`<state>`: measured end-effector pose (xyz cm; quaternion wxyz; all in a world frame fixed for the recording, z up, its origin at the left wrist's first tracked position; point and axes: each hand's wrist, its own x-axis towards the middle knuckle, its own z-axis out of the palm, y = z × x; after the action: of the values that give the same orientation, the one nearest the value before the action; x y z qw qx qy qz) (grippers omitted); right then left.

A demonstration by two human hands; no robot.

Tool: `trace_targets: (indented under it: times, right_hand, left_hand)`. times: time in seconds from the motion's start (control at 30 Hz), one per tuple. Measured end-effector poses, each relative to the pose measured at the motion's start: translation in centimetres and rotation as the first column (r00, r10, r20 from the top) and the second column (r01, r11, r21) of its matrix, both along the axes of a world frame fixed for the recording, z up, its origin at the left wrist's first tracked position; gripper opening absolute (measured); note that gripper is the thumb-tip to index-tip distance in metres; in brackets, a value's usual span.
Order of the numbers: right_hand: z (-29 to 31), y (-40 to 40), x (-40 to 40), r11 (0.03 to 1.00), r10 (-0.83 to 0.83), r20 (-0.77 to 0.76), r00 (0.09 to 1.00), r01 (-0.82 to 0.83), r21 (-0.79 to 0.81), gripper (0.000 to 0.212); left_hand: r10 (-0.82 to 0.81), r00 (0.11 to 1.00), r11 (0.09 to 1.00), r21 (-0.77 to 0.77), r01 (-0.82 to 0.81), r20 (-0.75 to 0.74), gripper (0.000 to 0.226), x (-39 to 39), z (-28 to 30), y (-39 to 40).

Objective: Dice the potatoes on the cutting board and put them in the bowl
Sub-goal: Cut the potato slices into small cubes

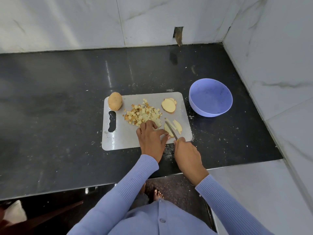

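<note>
The right hand (pixel 187 154) is closed around the handle of a knife (pixel 171 130), whose blade angles up and left onto the near right part of the cutting board (pixel 118 141) and lies across a potato slice (pixel 167 128). The left hand (pixel 150 138) rests on the board just left of the blade, fingers bent, thumb and fingertips pressing the same slice at its near edge; whether they pinch it or only steady it cannot be told. Just right of the blade lie cut potato strips (pixel 177 126). A heap of diced potato (pixel 144 113) occupies the board's centre, touching the left hand's knuckles on its far side. Two round slices (pixel 168 105) overlap at the board's far right. A whole unpeeled potato (pixel 115 100) sits on the board's far left corner, beside the handle slot (pixel 112 121). No writing or brand is legible on any item. The blue bowl (pixel 194 92) stands on the black counter (pixel 59 99) just off the board's far right corner, apart from it, with no potato inside. Both sleeves (pixel 128 180) are pale blue ribbed knit. White marbled wall (pixel 84 22) closes the counter behind and to the right of the board.
</note>
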<state>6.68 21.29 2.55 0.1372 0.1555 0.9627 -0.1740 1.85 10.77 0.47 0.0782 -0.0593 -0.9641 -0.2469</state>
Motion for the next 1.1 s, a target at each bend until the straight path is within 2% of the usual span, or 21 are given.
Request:
trace_targets:
  times: [0.33,0.77,1.1]
  right_hand:
    - [-0.5,1.3,6.0,0.998,-0.009,0.105,0.994,0.002,0.071,0.028]
    - [0.6,1.7,4.7,1.000,-0.025,0.028,0.999,0.025,-0.006,0.032]
    - [1.2,0.2,0.8,0.999,-0.010,-0.027,1.000,0.009,-0.045,0.036]
  left_hand:
    - [-0.015,1.000,1.000,-0.006,0.015,-0.002,0.011,0.0,-0.2,0.0]
    - [-0.035,0.999,0.998,0.043,0.036,-0.016,0.011,0.3,-0.6,-0.5]
    - [-0.069,0.996,0.997,-0.017,0.069,-0.048,0.012,0.7,-0.5,-0.7]
